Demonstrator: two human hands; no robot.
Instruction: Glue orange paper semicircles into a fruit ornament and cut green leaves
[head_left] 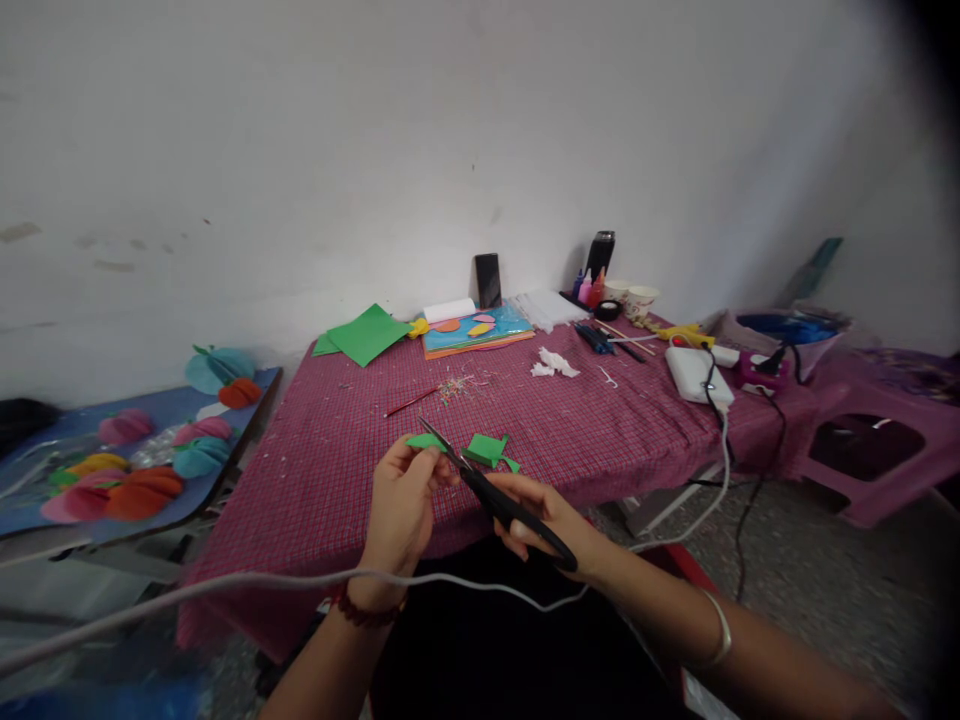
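Note:
Between the fingertips of my left hand [405, 495] is a small piece of green paper [424, 441]. My right hand [551, 525] grips black-handled scissors [517, 508], whose blades point up and left, close against the green piece. Just past the blades, green paper scraps [487, 450] lie on the checkered tablecloth [330, 470]. A thin dark red stick [411, 401] rests beyond my left hand, its tip beside a scatter of tiny bits [454, 388].
Green sheets [371, 334], coloured paper [480, 340] and a phone [488, 280] stand along the wall. To the right are crumpled tissue [555, 362], a white power bank [697, 376] and cables. Paper pumpkins [142, 493] cover the left table. A white cable [300, 578] crosses before me.

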